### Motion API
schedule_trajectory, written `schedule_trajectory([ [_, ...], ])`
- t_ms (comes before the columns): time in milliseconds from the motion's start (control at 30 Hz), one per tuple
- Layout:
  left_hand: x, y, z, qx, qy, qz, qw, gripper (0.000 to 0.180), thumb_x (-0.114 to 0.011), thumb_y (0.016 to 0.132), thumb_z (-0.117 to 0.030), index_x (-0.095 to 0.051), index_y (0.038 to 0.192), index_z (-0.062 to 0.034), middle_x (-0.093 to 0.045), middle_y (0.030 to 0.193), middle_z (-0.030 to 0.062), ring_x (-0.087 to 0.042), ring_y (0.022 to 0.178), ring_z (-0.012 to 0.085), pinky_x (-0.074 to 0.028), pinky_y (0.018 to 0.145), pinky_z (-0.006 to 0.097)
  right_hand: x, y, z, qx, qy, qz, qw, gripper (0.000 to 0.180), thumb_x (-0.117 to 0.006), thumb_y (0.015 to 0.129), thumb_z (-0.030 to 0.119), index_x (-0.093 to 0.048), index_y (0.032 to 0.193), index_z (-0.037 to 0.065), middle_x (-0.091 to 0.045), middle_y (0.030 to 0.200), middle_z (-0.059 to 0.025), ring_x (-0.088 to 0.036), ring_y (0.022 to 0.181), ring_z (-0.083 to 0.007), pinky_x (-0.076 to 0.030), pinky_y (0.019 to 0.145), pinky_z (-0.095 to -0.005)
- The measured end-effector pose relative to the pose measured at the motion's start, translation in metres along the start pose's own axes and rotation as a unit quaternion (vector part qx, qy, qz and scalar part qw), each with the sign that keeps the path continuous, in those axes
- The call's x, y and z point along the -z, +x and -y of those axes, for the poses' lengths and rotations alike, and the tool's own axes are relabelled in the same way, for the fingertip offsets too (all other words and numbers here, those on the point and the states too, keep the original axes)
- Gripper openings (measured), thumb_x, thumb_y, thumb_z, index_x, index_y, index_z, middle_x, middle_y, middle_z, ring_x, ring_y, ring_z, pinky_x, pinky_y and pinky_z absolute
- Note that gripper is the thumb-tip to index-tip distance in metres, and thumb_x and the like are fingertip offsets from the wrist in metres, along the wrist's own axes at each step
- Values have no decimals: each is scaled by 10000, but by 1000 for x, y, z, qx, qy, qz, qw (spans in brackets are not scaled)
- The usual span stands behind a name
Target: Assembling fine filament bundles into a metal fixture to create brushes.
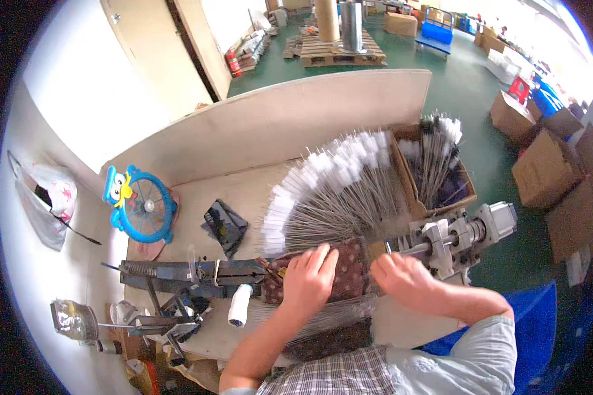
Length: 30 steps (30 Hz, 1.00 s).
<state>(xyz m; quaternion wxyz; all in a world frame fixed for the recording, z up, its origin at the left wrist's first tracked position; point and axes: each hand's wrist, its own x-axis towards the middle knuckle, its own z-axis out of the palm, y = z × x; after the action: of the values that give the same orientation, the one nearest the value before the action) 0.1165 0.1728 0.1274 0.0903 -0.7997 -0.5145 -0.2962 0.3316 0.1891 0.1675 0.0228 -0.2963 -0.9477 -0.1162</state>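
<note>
My left hand (308,282) lies on a dark red patterned cloth (350,268), fingers stretched out over it. Just to its right, my right hand (402,272) is closed in a pinch at the left end of a metal spindle machine (445,240); what its fingers hold is hidden. A small shiny metal tip (388,247) shows above those fingers. Beyond the cloth, many thin wire-stemmed brushes (336,197) with white bristle heads lie fanned out. Between my arms and body, more thin wires (333,315) lie across a dark cloth (329,341).
A cardboard box (469,191) of brushes stands at the right back. To the left are a metal bench fixture (224,271), a white tube (240,306), a dark crumpled bag (225,224) and a blue toy-shaped fan (143,205). A low board (296,108) edges the table's far side.
</note>
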Motion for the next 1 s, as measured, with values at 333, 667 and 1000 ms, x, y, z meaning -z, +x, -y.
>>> schedule_trajectory([
  [333,85,-49,-28,-49,-75,-90,992,185,-683,696,-47,-645,877,-42,-624,978,82,-602,873,258,-480,768,347,-26,39,-56,-158,298,72,939,178,-612,778,268,-688,899,162,-667,813,-84,-635,742,-292,-497,701,-386],
  [667,54,-80,-29,281,-318,11,905,125,-630,795,-63,-656,908,-16,-646,836,94,-630,762,219,-498,706,315,-9,91,-10,8,399,-43,916,142,-698,683,259,-701,741,129,-641,710,-22,-573,742,-224,-477,682,-355],
  [1000,51,-118,8,647,-549,-220,482,350,-544,874,-363,-608,873,-19,-585,715,57,-523,575,161,-437,566,295,-40,154,74,33,411,-178,894,76,-662,665,163,-652,716,108,-615,696,-5,-543,723,-215,-472,640,-328],
])
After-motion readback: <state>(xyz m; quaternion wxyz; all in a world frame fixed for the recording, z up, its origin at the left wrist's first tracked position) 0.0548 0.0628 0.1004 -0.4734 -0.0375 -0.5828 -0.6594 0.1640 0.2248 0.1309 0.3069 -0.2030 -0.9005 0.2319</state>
